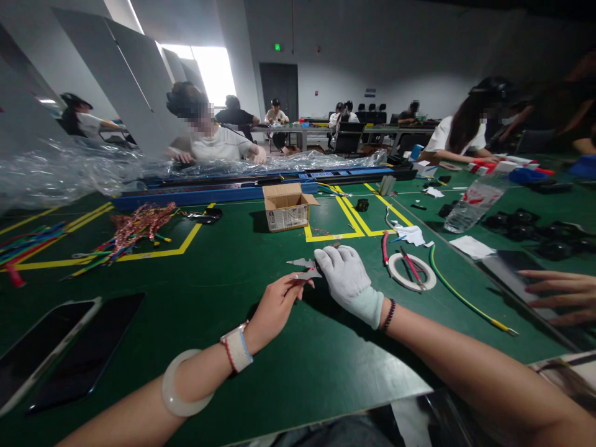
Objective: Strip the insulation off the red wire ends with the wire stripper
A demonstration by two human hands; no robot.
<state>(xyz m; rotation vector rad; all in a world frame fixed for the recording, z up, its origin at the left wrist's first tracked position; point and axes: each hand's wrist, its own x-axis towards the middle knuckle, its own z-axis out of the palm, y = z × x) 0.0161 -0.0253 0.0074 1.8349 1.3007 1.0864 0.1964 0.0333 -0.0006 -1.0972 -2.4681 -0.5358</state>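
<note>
Over the middle of the green table [288,391], my bare left hand [278,305] is closed, with its fingers pinched beside the metal jaws of a hand tool [306,272]. Whatever small thing those fingers hold is too small to make out. My right hand [345,277], in a white glove, is wrapped around the tool, whose jaws point left. Most of the tool's handle is hidden by the glove. Beyond both hands stands an open cardboard box [287,218]. A white ring-shaped roll [412,272] lies to the right, with a red piece across it.
Copper strands [142,231] and coloured wires [41,241] lie at the left, near two phones [88,354]. A green-yellow cable [460,299], a plastic bottle [475,203] and another person's hand [563,295] are at the right. A long blue rail [209,197] crosses behind.
</note>
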